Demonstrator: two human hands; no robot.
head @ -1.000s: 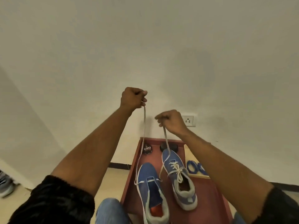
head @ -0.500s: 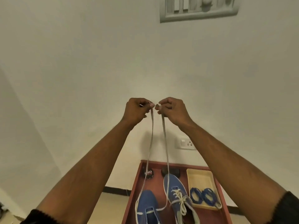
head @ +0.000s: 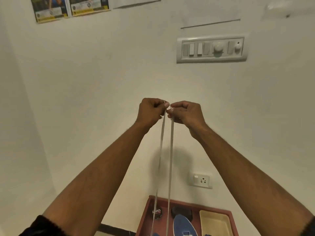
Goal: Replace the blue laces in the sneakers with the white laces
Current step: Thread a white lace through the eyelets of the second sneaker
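You face a plain off-white wall [head: 102,82]. A switch panel [head: 211,48] is mounted at upper right, two posters [head: 68,7] at upper left, and a socket [head: 202,181] at lower right. A dark skirting strip [head: 115,230] runs along the bottom edge

Home room: plastered wall, switchboard [head: 211,48], posters [head: 69,7].

Both arms reach up and forward, left hand [head: 150,110] and right hand [head: 185,113] curled, fingertips meeting, each pinching.
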